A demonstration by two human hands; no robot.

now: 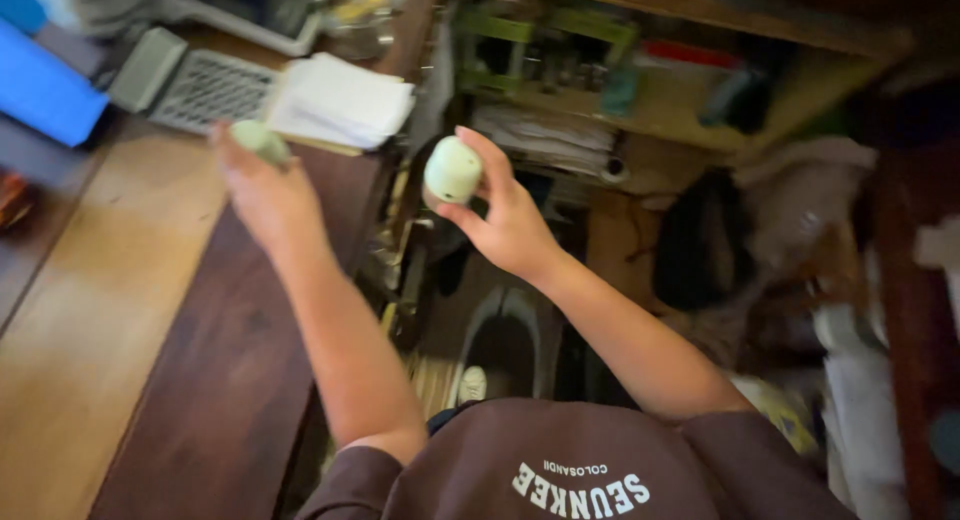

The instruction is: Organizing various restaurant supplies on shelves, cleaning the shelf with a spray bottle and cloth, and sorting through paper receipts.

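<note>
My right hand [505,220] is raised in front of me, fingers wrapped around a small pale green rounded case [452,170]. My left hand [258,185] reaches out over the wooden desk [150,360] and grips a smaller pale green piece [260,140] between its fingertips. The two hands are apart, the left one near the desk's far right corner, close to a stack of white papers [340,100]. The picture is motion-blurred.
A grey calculator [195,85] and a blue folder [40,90] lie at the desk's back. Right of the desk, cluttered shelves [640,90] hold books and small items. On the floor are a black bag [700,245], white bags [860,380] and a shoe [472,383].
</note>
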